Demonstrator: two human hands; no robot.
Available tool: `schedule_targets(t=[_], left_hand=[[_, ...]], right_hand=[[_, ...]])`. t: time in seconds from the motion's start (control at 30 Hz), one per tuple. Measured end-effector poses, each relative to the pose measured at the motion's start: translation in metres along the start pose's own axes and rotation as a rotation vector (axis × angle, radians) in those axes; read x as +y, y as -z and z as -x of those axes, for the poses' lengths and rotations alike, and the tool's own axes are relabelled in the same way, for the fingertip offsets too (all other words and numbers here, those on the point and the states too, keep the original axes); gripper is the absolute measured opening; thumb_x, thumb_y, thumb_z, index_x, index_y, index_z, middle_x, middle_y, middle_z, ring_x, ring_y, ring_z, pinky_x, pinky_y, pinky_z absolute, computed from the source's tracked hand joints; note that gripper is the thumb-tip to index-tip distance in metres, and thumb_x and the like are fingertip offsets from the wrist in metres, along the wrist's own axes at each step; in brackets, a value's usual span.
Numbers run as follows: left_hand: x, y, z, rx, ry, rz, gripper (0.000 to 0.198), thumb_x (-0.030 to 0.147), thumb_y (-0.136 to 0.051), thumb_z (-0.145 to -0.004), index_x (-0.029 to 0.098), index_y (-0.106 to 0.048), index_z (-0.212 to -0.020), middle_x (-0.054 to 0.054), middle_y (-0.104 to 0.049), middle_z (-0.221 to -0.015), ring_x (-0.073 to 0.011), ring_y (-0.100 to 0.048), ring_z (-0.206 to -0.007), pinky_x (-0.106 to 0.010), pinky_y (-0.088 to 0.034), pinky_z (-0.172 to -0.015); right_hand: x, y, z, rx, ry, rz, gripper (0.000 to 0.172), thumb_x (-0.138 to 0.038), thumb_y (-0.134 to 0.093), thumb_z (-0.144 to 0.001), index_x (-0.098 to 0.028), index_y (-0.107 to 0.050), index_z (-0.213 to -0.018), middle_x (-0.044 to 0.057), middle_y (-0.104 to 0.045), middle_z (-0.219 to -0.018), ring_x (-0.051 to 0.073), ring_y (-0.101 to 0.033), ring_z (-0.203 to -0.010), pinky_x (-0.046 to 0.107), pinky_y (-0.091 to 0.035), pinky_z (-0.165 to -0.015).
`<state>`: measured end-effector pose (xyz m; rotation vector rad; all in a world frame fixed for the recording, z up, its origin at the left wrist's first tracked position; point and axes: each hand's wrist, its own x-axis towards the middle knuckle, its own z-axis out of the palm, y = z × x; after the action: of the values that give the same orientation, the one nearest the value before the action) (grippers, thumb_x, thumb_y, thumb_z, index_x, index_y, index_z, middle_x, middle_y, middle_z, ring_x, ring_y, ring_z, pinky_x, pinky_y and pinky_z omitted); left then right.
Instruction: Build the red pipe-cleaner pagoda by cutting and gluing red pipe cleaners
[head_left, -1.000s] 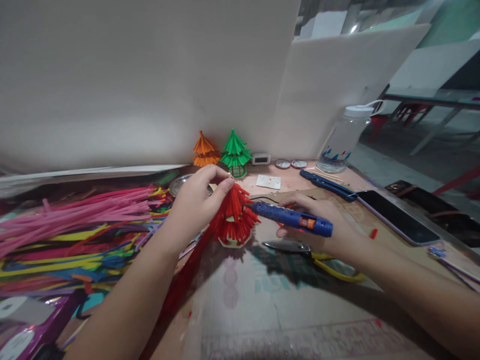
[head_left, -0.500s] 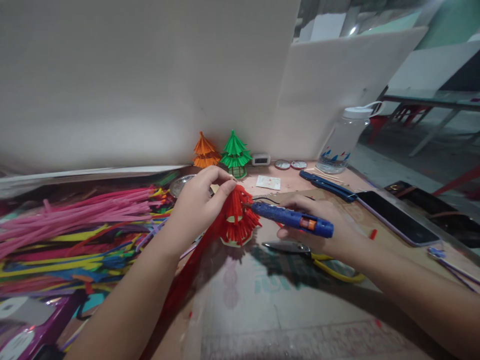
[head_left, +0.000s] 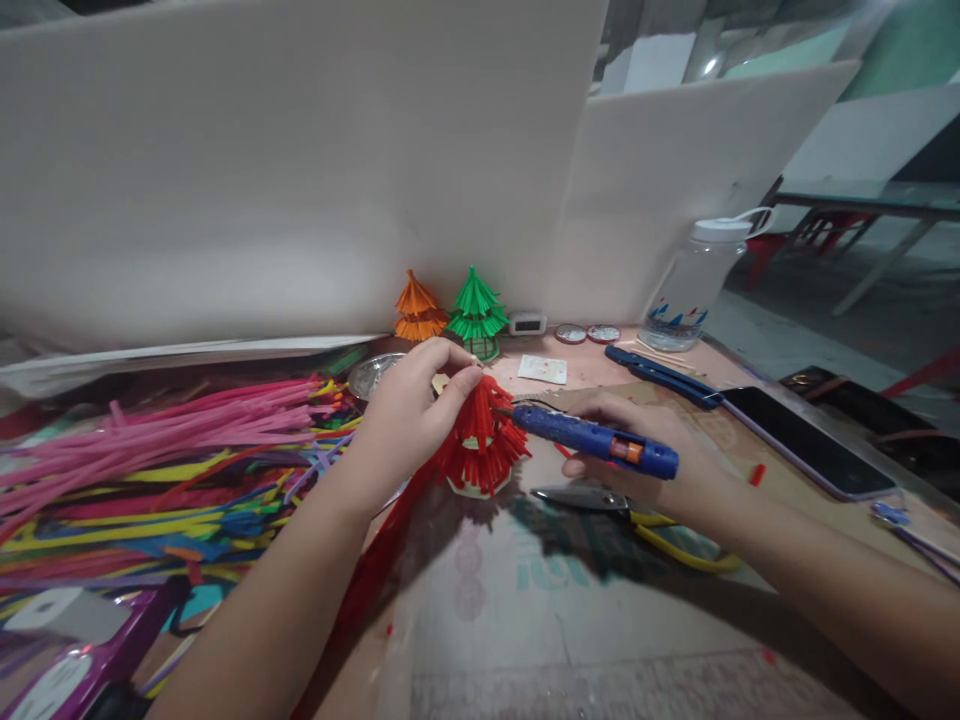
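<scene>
A red tree-like figure made of fuzzy strips (head_left: 486,455) stands upright on a pale base at the middle of the table. My left hand (head_left: 420,405) pinches its top between thumb and fingers. My right hand (head_left: 630,425) is wrapped round a blue glue gun (head_left: 592,437), whose tip touches or nearly touches the figure's upper right side. Red strips (head_left: 386,555) lie under my left forearm. Scissors with yellow handles (head_left: 660,535) lie below my right hand. Behind stand an orange tree figure (head_left: 418,308) and a green one (head_left: 477,308).
Colourful pipe cleaners (head_left: 187,450) cover the left side, with a purple box (head_left: 112,650) in front. A blue cutter (head_left: 664,377), a phone (head_left: 806,440) and a water bottle (head_left: 690,290) are at right. A metal dish (head_left: 369,376) sits behind my left hand.
The whole view has shifted slightly, so things appear a little further right and lower. Both hands keep their hold, and the glue gun stays by the red figure.
</scene>
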<state>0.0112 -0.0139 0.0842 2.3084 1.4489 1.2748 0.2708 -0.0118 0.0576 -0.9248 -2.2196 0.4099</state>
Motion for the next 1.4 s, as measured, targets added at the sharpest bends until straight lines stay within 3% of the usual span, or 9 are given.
schedule_targets(t=[0.8, 1.4], left_hand=[[0.0019, 0.001, 0.0013, -0.025, 0.027, 0.005, 0.015, 0.032, -0.054, -0.099, 0.021, -0.062, -0.092, -0.002, -0.068, -0.092, -0.0198, -0.063, -0.089, -0.032, -0.046, -0.082], [0.0036, -0.0005, 0.002, -0.035, -0.005, -0.011, 0.015, 0.031, -0.054, -0.099, 0.021, -0.062, -0.092, -0.002, -0.068, -0.092, -0.0192, -0.063, -0.087, -0.032, -0.047, -0.081]], right_hand=[[0.0014, 0.0006, 0.0034, -0.028, -0.035, -0.111, 0.027, -0.04, -0.077, -0.085, -0.022, -0.069, -0.103, 0.002, -0.076, -0.087, 0.015, -0.069, -0.073, 0.024, -0.049, -0.065], [-0.0006, 0.0013, 0.0033, 0.005, -0.005, -0.078, 0.023, -0.037, -0.077, -0.085, -0.022, -0.067, -0.098, 0.0, -0.075, -0.08, 0.014, -0.069, -0.068, 0.023, -0.049, -0.062]])
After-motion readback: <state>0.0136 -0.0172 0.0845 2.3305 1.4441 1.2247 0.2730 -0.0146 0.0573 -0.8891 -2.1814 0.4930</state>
